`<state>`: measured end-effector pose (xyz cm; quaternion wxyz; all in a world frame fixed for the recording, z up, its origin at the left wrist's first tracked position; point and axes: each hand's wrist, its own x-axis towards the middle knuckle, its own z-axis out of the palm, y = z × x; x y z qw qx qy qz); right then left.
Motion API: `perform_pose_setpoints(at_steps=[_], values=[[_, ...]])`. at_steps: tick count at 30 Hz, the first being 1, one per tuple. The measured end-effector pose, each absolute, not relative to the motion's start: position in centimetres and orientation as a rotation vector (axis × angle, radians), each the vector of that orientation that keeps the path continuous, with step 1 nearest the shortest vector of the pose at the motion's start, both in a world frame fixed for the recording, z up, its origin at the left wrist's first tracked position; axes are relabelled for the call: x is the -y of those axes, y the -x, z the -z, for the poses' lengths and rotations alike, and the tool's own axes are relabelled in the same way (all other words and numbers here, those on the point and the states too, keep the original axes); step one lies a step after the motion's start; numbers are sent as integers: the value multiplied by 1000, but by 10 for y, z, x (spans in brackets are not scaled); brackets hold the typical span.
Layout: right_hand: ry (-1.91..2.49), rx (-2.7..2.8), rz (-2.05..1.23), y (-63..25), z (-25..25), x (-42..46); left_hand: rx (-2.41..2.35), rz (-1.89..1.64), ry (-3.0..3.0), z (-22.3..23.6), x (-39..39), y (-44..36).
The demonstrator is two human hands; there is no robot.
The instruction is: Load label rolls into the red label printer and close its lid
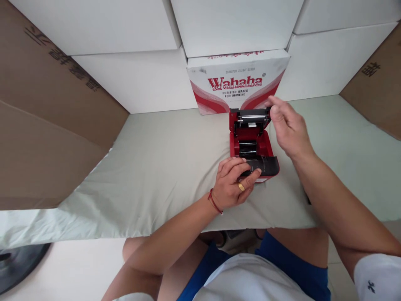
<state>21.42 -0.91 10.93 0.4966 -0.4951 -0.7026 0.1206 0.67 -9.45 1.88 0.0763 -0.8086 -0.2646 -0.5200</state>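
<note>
A small red and black label printer (234,147) stands on the cloth with its hinged lid (253,112) raised. Inside the red body lies a shiny black roll (247,148), and a roller with a metal bar shows in the lid. My left hand (235,179) rests on the printer's black front panel (270,165), fingers spread over it, with a gold ring and a red bracelet. At the lid's right edge is my right hand (290,127), thumb on the near side and fingers reaching behind, partly out of sight.
Behind the printer stands a Wahaha water carton (238,83) against stacked white boxes (131,81). Brown cardboard panels (46,125) flank the pale green cloth (150,167) on both sides. A dark object peeks out under my right forearm. A round black base (23,265) sits on the floor.
</note>
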Motion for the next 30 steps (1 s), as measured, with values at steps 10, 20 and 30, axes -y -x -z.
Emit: perform_pose_setpoints(at_steps=[10,20,30], values=[[1074,1981,-96,-235,-85,69,828,1512,2449,-18,96,-5],[894,1867,-174,-233,-53,68,886,1596,2483,-20,95,1],[867,1844,-201,-232,-51,67,1246,2216,2581,-19,65,24]])
